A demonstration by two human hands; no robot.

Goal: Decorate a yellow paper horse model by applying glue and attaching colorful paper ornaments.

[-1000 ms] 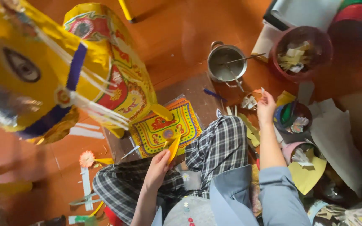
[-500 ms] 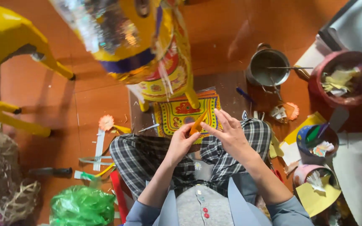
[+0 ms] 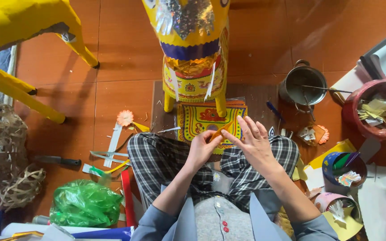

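Two hands meet above the lap of a person sitting cross-legged on the floor [image 3: 126, 58] in checked trousers. Between them is a small orange strip [image 3: 221, 131], which looks like paper, slanting up toward the right. The left hand [image 3: 203, 147] is curled nearly closed, its fingertips pinching the lower end of the strip. The right hand [image 3: 254, 143] is mostly open, fingers spread and raised, while thumb and forefinger touch the strip's upper end (how firmly it grips cannot be told).

Just beyond the hands lies a stack of yellow printed sheets [image 3: 204, 118] with red patterns, resting on a dark board [image 3: 255, 91]. On the far edge of those sheets stands a tall yellow paper figure [image 3: 193, 49] with foil trim and a purple band.

To the right, well apart from the hands, sit a metal pot [image 3: 304, 85], a dark red basin of paper scraps [image 3: 376, 109] and a blue cup [image 3: 342, 166] holding coloured pieces. To the left lie a paper flower [image 3: 125, 118], white strips, a green plastic bag [image 3: 86, 203] and a woven basket [image 3: 3, 151].
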